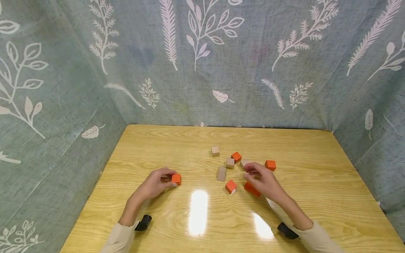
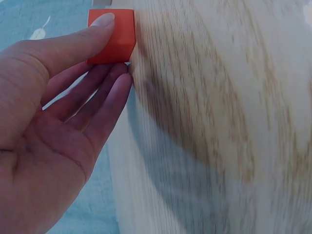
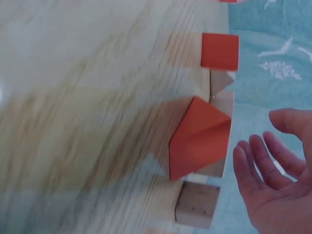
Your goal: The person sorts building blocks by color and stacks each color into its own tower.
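Observation:
On the left side of the table, my left hand pinches a red cube between thumb and fingers. The left wrist view shows the thumb lying on one face of that cube, which sits close against the wood. My right hand hovers among the blocks at right, fingers loosely curved and nothing held. Its fingertips are right by a plain wooden cube, partly hidden by them. Below this hand lies a longer red block, with an angled, two-faced top in the right wrist view.
Left of the right hand are a red cube, a flat wooden block and a wooden cube. Farther back stand another red cube and wooden cube. One red cube lies rightward. Patterned cloth encloses the table.

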Motion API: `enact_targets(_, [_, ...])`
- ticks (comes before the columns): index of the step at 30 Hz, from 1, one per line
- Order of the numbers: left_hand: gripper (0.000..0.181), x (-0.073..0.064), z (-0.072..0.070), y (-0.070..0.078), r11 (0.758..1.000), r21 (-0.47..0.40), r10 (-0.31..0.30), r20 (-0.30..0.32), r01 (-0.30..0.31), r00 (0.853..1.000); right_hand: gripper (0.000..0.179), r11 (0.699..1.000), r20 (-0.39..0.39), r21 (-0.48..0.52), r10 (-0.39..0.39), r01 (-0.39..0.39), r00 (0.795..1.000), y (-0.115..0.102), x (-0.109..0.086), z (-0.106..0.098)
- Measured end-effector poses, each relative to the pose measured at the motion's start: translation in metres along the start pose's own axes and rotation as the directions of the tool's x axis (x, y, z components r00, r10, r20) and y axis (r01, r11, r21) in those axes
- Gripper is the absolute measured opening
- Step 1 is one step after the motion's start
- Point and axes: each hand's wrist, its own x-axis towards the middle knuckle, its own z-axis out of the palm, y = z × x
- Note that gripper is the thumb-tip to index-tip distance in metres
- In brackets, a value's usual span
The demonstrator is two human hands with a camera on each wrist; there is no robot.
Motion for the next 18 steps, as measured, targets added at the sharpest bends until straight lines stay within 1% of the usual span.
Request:
enact_targets(2, [0.036, -0.001, -0.001, 0.0, 1.0, 0.003, -0.001, 0.002, 0.001, 1.0, 0.025, 0.999, 0.022, -0.011, -0.046, 0.046, 0.999, -0.001, 0.0, 0.004])
enact_targets(4, [0.036, -0.002, -0.002, -0.001, 1.0, 0.01, 0.001, 0.004, -0.001, 1.0, 0.025, 0.997, 0.05, -0.014, -0.075, 0.076, 0.996, -0.002, 0.001, 0.007])
enact_targets(6, [0.036, -0.002, -0.003, -0.001, 1.0, 0.014, -0.001, 0.006, 0.001, 1.0, 0.026, 0.995, 0.082, -0.024, -0.093, 0.095, 0.992, -0.003, 0.0, 0.009])
enact_targets(9, [0.036, -0.003, -0.003, -0.001, 1.0, 0.01, 0.002, 0.011, -0.003, 1.0, 0.031, 0.994, 0.141, -0.039, -0.099, 0.105, 0.985, -0.003, -0.001, 0.012])
enact_targets(13, [0.037, -0.005, -0.003, -0.001, 1.0, -0.004, -0.003, 0.015, 0.003, 1.0, 0.036, 0.988, 0.209, -0.07, -0.123, 0.14, 0.97, -0.003, 0.0, 0.016])
enact_targets(16, [0.038, -0.005, -0.003, -0.001, 1.0, -0.013, -0.004, 0.019, 0.004, 1.0, 0.039, 0.978, 0.245, -0.091, -0.16, 0.187, 0.956, -0.002, 0.001, 0.018])
enact_targets(18, [0.037, -0.005, -0.003, -0.001, 1.0, -0.018, 0.001, 0.021, -0.001, 1.0, 0.042, 0.978, 0.276, -0.087, -0.159, 0.189, 0.948, -0.003, 0.001, 0.019])
